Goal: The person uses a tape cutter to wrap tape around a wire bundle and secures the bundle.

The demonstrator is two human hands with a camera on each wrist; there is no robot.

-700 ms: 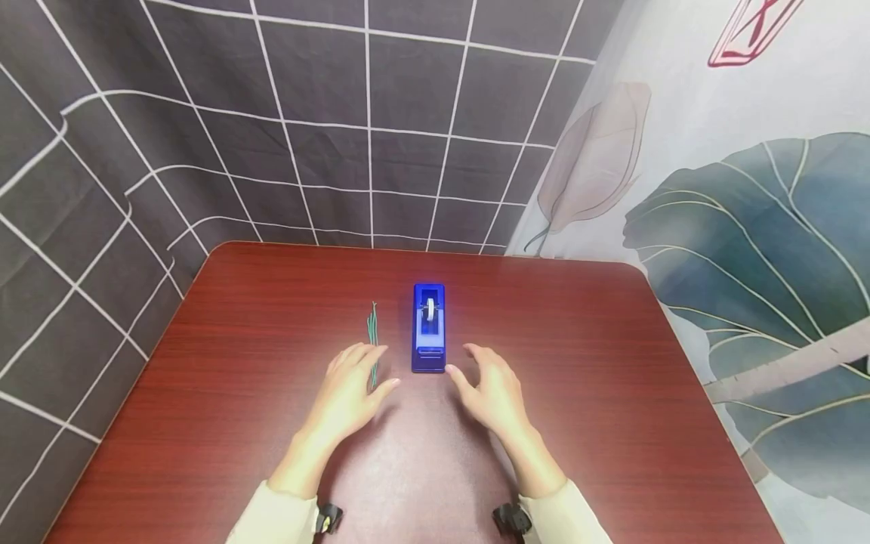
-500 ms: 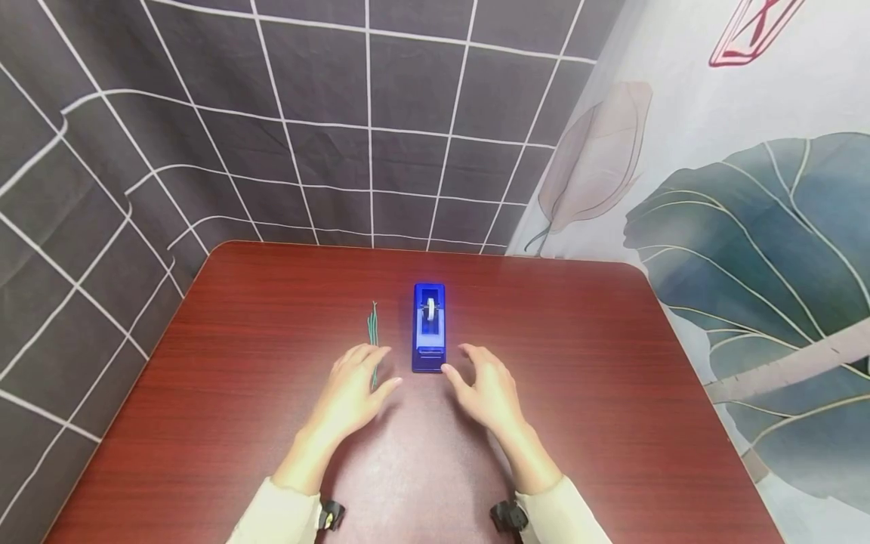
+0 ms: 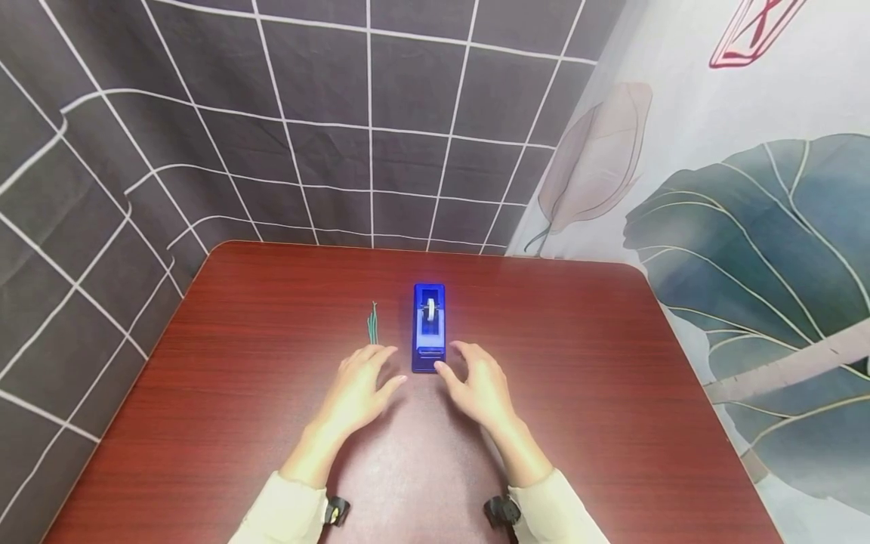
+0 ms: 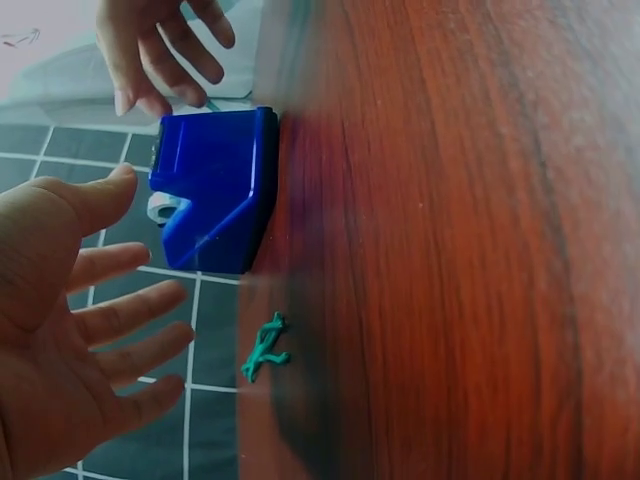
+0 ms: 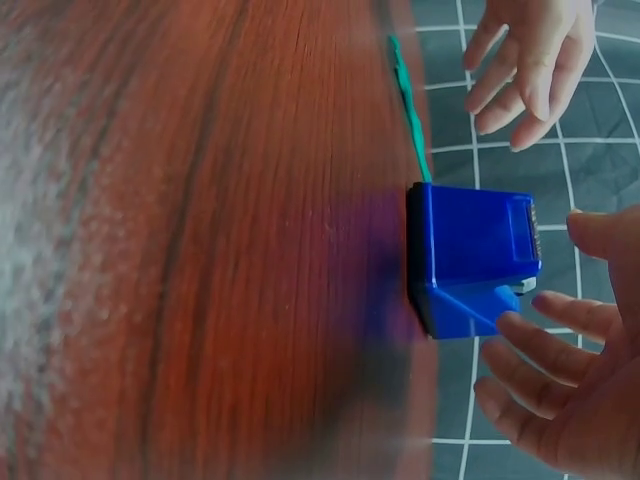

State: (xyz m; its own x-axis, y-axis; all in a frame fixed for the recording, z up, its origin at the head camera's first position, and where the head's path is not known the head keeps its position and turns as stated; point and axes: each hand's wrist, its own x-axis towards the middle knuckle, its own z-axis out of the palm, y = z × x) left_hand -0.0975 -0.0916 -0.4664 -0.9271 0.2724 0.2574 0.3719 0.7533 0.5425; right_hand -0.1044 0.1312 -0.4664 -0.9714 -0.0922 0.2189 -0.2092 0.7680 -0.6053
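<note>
A blue tape dispenser (image 3: 429,340) with a small white roll of tape (image 3: 430,309) stands on the table in the head view. To its left lies a bundle of thin green ties (image 3: 372,325), its near part hidden behind my left hand (image 3: 356,389). That hand hovers with fingers spread and thumb toward the dispenser. My right hand (image 3: 478,384) is at the dispenser's near right corner, its thumb overlapping the edge in this view. Both palms face inward with nothing in them. In the right wrist view the fingers (image 5: 535,365) reach alongside the dispenser (image 5: 480,250).
The reddish-brown wooden table (image 3: 578,340) has rounded far corners. Behind it hangs a dark grey cloth with white grid lines (image 3: 408,159), and at the right a white curtain with leaf prints (image 3: 748,227). Small black wrist devices (image 3: 503,511) sit at the sleeves.
Both hands have drifted inward, the left one to the right and the right one to the left, closer to the dispenser. The dispenser and the green ties have stayed in place.
</note>
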